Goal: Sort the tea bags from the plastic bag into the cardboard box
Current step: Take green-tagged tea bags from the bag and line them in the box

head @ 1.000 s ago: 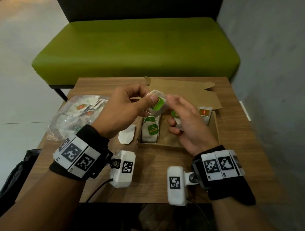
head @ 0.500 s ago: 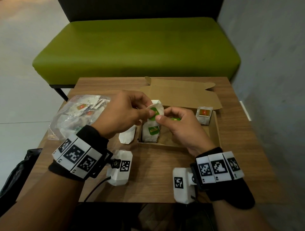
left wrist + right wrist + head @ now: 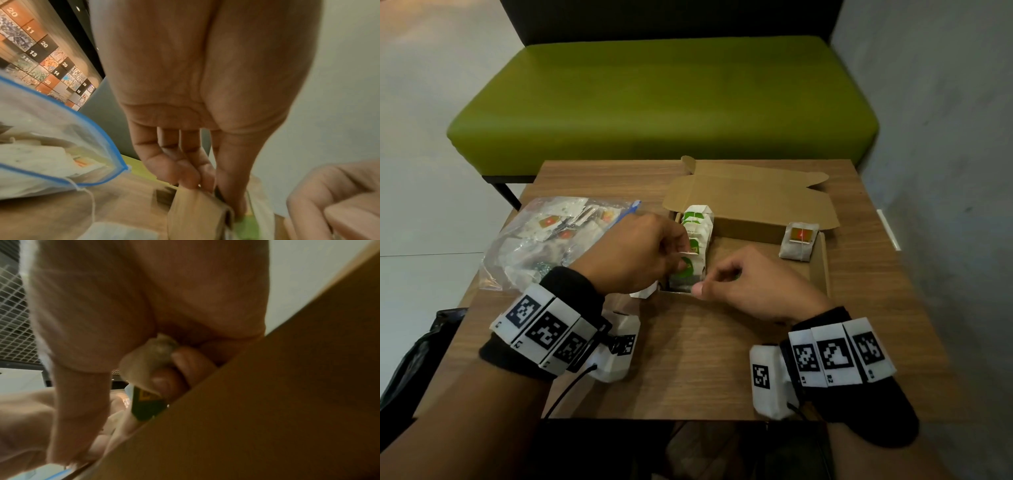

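Observation:
An open cardboard box (image 3: pixel 820 270) lies on the wooden table. Several green-tag tea bags (image 3: pixel 697 222) stand in a row along its left wall. My left hand (image 3: pixel 683 255) pinches the top of the nearest green-tag tea bag (image 3: pixel 686 274) at the box's near left corner; the left wrist view shows its thumb (image 3: pixel 236 194) inside the box wall (image 3: pixel 195 211). My right hand (image 3: pixel 714 281) hovers just beside it, fingers curled. The right wrist view shows those fingers (image 3: pixel 180 360) gripping another green-tag tea bag (image 3: pixel 152 353). A red-tag tea bag (image 3: pixel 799 240) leans in the far right corner.
The clear plastic bag (image 3: pixel 544 240) with several more tea bags lies left of the box. One loose white tea bag (image 3: pixel 643 291) lies on the table against the box's left wall, under my left hand. A green bench (image 3: pixel 661 102) stands behind the table, a grey wall to the right.
Both hands came down from above the box to its near left corner. The green-tag tea bag in my left hand went down into the row.

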The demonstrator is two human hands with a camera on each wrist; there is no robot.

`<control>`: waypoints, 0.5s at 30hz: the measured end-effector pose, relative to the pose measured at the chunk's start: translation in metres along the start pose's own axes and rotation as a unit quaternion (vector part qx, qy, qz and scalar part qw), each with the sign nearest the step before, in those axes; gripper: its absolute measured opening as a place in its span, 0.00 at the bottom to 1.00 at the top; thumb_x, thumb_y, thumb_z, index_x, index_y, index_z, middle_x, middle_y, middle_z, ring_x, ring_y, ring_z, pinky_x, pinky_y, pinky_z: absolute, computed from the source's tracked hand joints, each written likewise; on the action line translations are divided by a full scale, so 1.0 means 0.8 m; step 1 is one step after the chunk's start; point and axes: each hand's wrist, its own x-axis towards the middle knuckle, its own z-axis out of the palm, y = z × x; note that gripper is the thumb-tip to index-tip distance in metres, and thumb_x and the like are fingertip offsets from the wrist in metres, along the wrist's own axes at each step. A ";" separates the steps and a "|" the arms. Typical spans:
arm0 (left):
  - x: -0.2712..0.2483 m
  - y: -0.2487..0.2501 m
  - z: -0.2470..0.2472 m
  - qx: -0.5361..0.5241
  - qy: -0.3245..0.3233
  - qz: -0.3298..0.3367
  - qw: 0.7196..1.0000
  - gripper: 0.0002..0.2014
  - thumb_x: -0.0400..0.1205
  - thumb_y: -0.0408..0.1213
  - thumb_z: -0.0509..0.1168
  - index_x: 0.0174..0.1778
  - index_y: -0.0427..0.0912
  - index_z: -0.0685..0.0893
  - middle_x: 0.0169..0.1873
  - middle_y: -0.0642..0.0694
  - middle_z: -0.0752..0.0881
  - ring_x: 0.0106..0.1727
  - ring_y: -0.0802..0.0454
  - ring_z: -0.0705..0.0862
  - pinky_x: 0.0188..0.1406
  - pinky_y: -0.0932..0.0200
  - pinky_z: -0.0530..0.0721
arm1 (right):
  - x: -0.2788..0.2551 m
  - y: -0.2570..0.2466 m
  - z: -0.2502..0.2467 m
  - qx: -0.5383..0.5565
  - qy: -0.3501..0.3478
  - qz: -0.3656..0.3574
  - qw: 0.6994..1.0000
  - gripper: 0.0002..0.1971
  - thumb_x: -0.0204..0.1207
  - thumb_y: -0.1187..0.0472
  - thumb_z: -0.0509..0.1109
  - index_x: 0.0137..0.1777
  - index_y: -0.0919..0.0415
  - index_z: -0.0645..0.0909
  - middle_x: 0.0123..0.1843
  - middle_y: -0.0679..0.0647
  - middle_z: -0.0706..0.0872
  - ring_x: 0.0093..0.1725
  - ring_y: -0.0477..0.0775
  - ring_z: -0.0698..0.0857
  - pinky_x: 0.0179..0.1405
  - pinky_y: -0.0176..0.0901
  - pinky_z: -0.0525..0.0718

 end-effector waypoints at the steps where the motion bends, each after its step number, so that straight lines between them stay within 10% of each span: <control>1: 0.001 -0.001 0.000 0.011 0.007 0.004 1.000 0.03 0.77 0.36 0.75 0.43 0.46 0.87 0.38 0.53 0.86 0.41 0.56 0.83 0.39 0.60 0.78 | 0.000 -0.002 0.001 -0.018 -0.012 -0.001 1.000 0.11 0.75 0.40 0.76 0.43 0.44 0.92 0.43 0.40 0.90 0.46 0.39 0.84 0.43 0.44 0.81; 15: -0.001 -0.009 -0.010 -0.057 -0.031 0.021 0.998 0.06 0.81 0.35 0.71 0.41 0.49 0.82 0.38 0.51 0.84 0.40 0.54 0.83 0.42 0.53 0.81 | 0.001 -0.010 0.004 -0.092 -0.060 0.024 0.994 0.15 0.81 0.38 0.69 0.58 0.44 0.88 0.50 0.40 0.84 0.54 0.44 0.82 0.59 0.50 0.83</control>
